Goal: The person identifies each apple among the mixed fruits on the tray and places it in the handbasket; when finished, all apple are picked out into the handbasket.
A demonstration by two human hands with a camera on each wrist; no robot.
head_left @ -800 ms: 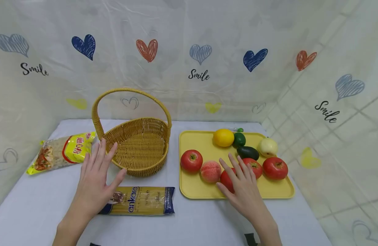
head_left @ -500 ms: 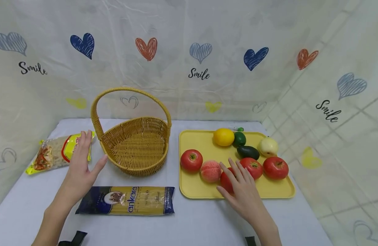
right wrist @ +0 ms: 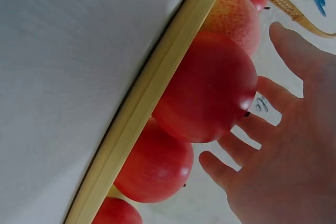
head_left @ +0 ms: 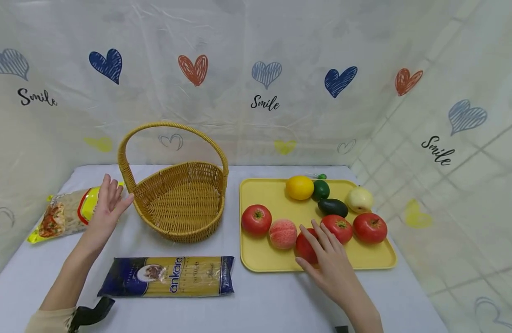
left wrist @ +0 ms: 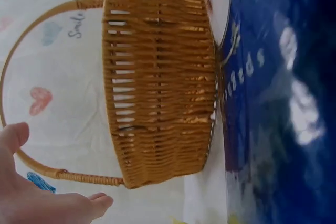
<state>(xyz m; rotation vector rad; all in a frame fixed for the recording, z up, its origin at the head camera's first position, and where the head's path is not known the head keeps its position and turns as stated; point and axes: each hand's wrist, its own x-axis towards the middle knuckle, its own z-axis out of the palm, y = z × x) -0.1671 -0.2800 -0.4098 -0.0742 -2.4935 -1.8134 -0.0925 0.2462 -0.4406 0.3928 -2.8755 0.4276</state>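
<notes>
My left hand (head_left: 103, 215), fingers raised and thumb spread, hovers left of the brown wicker basket (head_left: 188, 237), in front of the bag with yellow ends (head_left: 64, 215). It holds nothing. In the left wrist view, the basket's woven side lies beyond the blue end of the spaghetti pack (left wrist: 278, 103). My right hand (head_left: 332, 266) is held with spread fingers over the front of the yellow tray (head_left: 264, 259). Nearest to it is a red apple (head_left: 305, 247), partly hidden by the fingers. In the right wrist view a gap shows between palm and apple.
On the tray lie more red apples (head_left: 256, 220), a peach (head_left: 283, 234), a lemon (head_left: 299, 187), a dark green avocado (head_left: 332, 208), a smaller green fruit (head_left: 321, 190) and a pale round fruit (head_left: 360, 199). A heart-printed sheet (head_left: 231, 27) hangs behind the table.
My left hand has moved left, away from the basket's front and from above the spaghetti pack, which now shows whole. The right hand stays over the tray. The view has shifted slightly.
</notes>
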